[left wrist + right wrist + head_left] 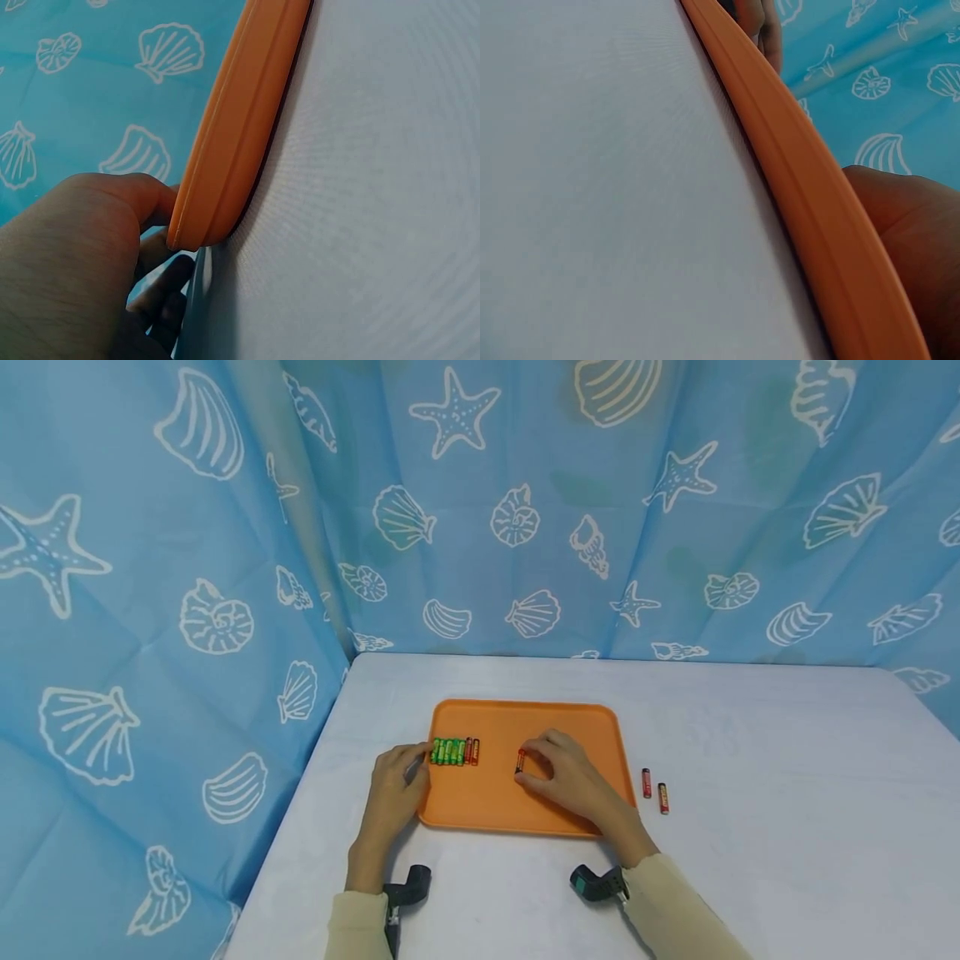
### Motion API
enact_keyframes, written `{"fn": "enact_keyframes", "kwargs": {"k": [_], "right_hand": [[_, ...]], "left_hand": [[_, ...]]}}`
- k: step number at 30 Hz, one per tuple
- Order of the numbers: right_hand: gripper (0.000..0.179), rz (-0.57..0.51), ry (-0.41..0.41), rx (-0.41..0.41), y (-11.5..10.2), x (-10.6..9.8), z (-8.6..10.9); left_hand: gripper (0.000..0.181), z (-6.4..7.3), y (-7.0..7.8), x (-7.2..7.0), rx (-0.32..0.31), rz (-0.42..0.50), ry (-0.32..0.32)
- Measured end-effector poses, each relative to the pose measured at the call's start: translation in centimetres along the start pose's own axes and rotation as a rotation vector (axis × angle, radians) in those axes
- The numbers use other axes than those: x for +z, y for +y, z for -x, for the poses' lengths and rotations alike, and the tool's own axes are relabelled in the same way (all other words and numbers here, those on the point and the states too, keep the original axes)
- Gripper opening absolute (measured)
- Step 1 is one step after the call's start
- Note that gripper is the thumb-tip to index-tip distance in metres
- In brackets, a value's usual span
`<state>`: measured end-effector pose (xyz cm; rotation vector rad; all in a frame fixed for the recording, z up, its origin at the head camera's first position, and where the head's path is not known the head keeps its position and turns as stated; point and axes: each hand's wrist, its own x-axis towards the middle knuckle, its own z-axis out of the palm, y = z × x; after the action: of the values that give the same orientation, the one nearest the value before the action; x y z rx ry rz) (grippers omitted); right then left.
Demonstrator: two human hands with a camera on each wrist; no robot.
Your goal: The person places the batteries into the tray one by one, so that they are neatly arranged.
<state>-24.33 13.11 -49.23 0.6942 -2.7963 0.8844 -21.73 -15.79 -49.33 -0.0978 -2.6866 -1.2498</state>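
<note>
An orange tray (480, 802) lies on the white table. In its left part several green batteries (448, 752) stand side by side in a row, with two red batteries (472, 752) at the row's right end. My left hand (393, 785) is at the tray's left edge, its fingers loosely bent and a fingertip right at the leftmost green battery. Over the middle of the tray, my right hand (566, 777) pinches a red and black battery (520, 762) between thumb and fingers. In the right wrist view the tray's wall (802, 180) hides the fingers and battery.
Two more red batteries, one (647, 782) nearer the tray and another (663, 798) beside it, lie on the white tablecloth (787, 827) right of the tray. A blue curtain (480, 560) with white shells hangs behind the table and along its left side.
</note>
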Motion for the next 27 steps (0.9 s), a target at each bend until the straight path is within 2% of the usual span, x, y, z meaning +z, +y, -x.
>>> {"fn": "enact_keyframes", "kwargs": {"k": [3,15,19,27], "right_hand": [[0.047,-0.008,-0.002,0.006,-0.3,0.3,-0.5],[0.045,-0.031,-0.022,-0.083,-1.4,1.9,-2.7],[0.045,-0.025,-0.036,-0.094,-1.8,2.3,-3.3],[0.043,-0.042,-0.038,-0.107,-2.2,2.9,-4.1]], "left_hand": [[0.035,-0.1,-0.1,0.0,0.009,0.003,0.005],[0.034,0.0,-0.2,0.0,0.002,0.007,0.009],[0.034,-0.1,-0.1,-0.1,0.012,0.008,0.011],[0.034,-0.1,-0.1,0.0,-0.007,0.013,0.001]]}}
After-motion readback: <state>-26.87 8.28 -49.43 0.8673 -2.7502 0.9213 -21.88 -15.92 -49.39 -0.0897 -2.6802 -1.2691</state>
